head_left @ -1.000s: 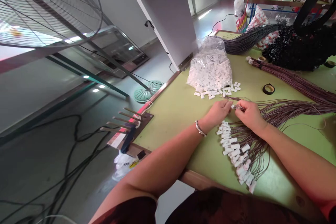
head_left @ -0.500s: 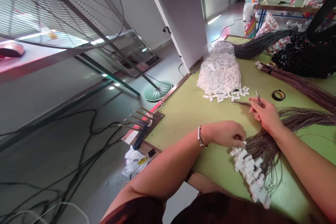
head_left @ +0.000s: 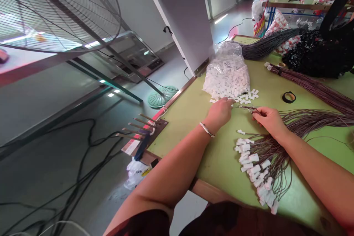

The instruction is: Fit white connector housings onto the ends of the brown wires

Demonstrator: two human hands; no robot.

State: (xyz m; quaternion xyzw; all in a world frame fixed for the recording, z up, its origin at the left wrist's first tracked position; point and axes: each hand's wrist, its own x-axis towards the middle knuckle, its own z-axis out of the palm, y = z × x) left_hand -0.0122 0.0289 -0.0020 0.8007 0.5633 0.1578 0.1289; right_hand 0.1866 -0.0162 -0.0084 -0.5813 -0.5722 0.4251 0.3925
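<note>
My left hand reaches to the edge of a pile of loose white plastic connectors. Its fingers are drawn together, with a small white connector at the fingertips; the thumb side is partly hidden. Close by on the right, my right hand pinches brown wires, whose bare metal-tipped ends point left toward the pile. Below the right wrist lies a fan of brown wires ending in several fitted white connectors. One fitted connector sits apart at the top.
A clear bag of white connectors stands behind the pile. To the right are a black tape roll, a brown wire bundle and a black heap. A pronged bracket lines the left table edge, beyond which stands a fan.
My left hand has moved from the fitted connectors up and forward to the loose pile. My right hand has shifted slightly left and down, its wire tips now pointing left. The view has shifted slightly.
</note>
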